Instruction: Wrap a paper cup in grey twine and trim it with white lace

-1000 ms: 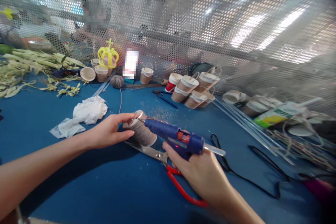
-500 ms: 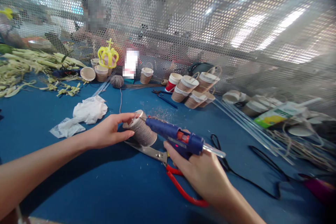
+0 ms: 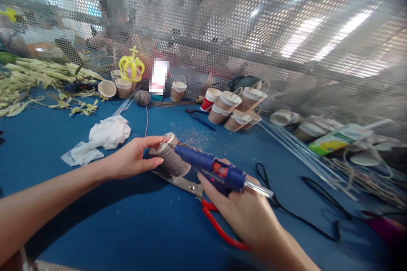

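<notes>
My left hand grips a paper cup wrapped in grey twine, which lies on its side on the blue table. My right hand is closed around a blue hot glue gun; its nozzle touches the cup near the rim. A clear glue stick pokes out of the gun's back end. Red-handled scissors lie flat under the cup and my right hand.
A crumpled white tissue lies to the left. Farther back are a grey twine ball, a yellow crown, several wrapped cups and straw strips. Glue sticks and a black cord lie right. A perforated screen stands behind.
The glue gun has tilted slightly lower at its back end, and my right hand shifted a little. My left hand and the cup stay in place.
</notes>
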The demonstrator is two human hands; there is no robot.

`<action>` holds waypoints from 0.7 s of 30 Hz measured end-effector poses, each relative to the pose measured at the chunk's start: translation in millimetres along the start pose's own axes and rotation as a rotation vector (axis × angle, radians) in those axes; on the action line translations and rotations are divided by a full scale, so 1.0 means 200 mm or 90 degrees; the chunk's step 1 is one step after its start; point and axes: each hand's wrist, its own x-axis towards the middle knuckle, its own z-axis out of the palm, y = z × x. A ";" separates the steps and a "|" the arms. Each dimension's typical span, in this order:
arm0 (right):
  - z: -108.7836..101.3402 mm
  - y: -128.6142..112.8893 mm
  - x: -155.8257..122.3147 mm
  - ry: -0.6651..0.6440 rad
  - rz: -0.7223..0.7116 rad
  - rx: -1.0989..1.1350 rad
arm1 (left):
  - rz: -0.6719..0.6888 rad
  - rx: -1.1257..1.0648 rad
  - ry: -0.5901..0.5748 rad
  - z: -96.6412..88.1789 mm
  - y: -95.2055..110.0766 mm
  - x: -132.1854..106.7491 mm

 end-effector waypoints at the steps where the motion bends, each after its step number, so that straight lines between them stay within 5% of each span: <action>1: 0.00 0.00 0.00 -0.005 -0.003 -0.004 | 0.003 0.003 0.000 0.00 0.00 0.00; 21: -0.04 -0.01 0.03 -0.010 -0.020 0.019 | -0.005 0.019 0.000 0.00 -0.01 -0.01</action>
